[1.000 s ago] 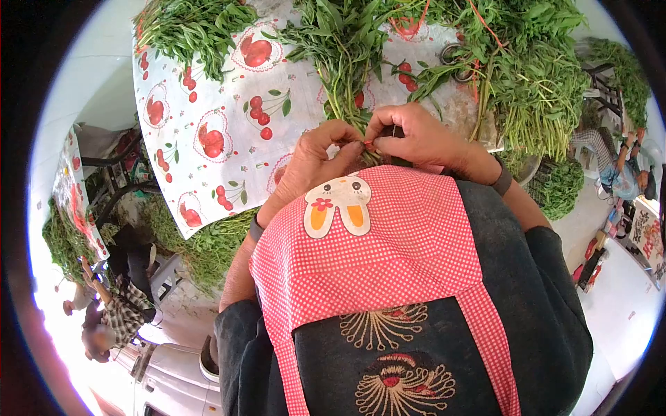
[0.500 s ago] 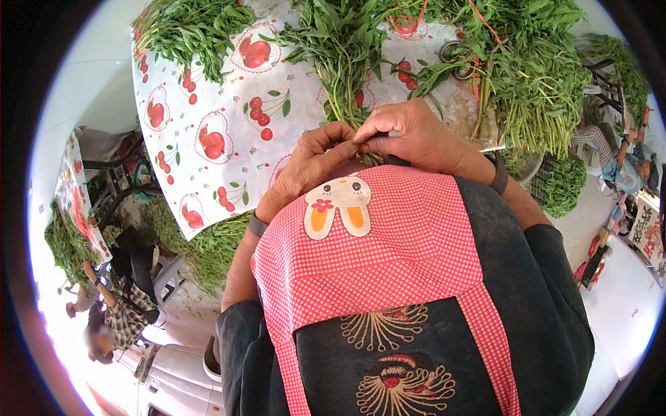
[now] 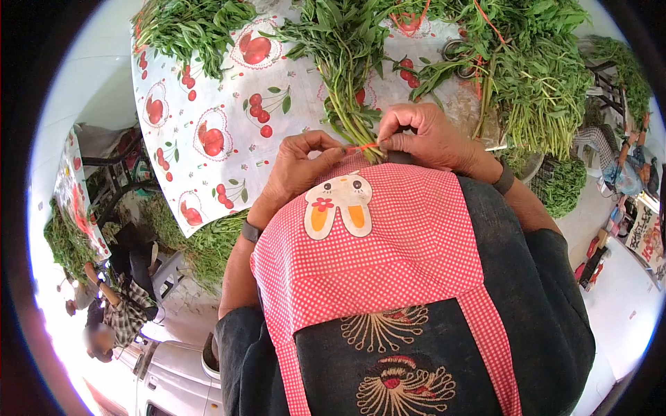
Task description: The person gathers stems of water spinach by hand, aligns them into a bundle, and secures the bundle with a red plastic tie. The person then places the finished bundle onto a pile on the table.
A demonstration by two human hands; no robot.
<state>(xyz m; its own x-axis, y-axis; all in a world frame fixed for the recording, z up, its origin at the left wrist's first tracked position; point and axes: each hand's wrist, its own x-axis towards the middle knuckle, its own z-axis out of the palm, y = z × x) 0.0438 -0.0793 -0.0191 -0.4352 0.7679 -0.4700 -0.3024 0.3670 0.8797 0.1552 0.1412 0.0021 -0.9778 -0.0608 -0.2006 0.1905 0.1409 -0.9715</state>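
Observation:
A bunch of leafy green stems (image 3: 343, 87) lies on the table with its cut ends toward me, against my checked apron. Around the stems near their ends runs an orange-red string (image 3: 362, 148). My left hand (image 3: 305, 161) pinches one end of this string on the left side of the stems. On the right side, my right hand (image 3: 431, 141) pinches the other end between thumb and fingertips. Both hands are closed, and the string looks taut between them.
The table carries a white cherry-print cloth (image 3: 232, 104). More greens (image 3: 191, 28) lie at the back left, and a large pile (image 3: 541, 83) sits at the right. Scissors (image 3: 454, 52) and loose red string (image 3: 491, 24) are by that pile. Another person (image 3: 125, 312) sits at the far left.
My hands were close together over the stem ends. They have moved apart, left and right, and the string now shows stretched across the stems.

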